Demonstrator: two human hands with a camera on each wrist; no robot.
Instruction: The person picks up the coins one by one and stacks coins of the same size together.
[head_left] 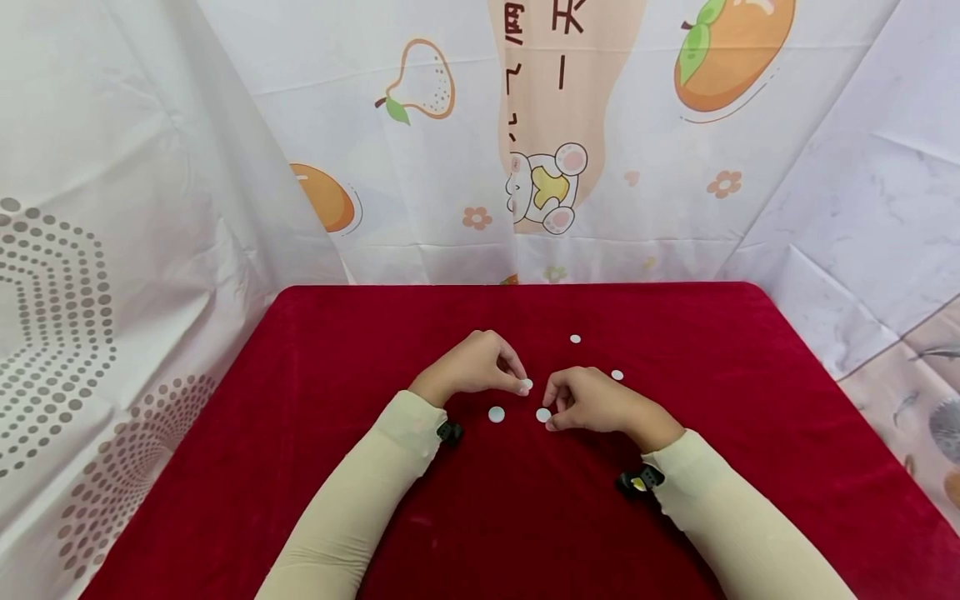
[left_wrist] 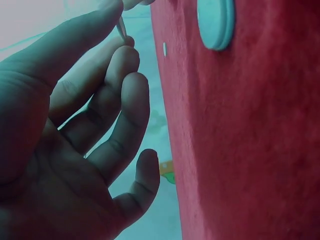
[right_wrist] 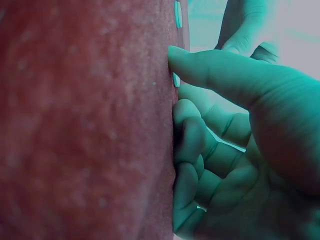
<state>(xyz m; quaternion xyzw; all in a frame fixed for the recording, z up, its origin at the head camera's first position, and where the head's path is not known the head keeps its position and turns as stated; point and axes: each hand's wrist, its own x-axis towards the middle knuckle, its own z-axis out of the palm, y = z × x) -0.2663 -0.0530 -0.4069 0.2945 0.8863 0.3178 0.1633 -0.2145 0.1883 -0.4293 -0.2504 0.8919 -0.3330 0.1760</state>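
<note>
My left hand pinches a small white disc between thumb and fingertips; in the left wrist view the held disc shows edge-on. To its right, my right hand has its fingers curled, with thumb and index finger at the edges of another white disc on the red cloth. In the right wrist view that disc is partly hidden behind the thumb. Between the forearms lies a thicker white disc; the left wrist view shows two layers, one on the other.
Two more white discs lie beyond my right hand, one farther back and one close behind the knuckles. A red cloth covers the table. Patterned white curtains hang behind and along both sides.
</note>
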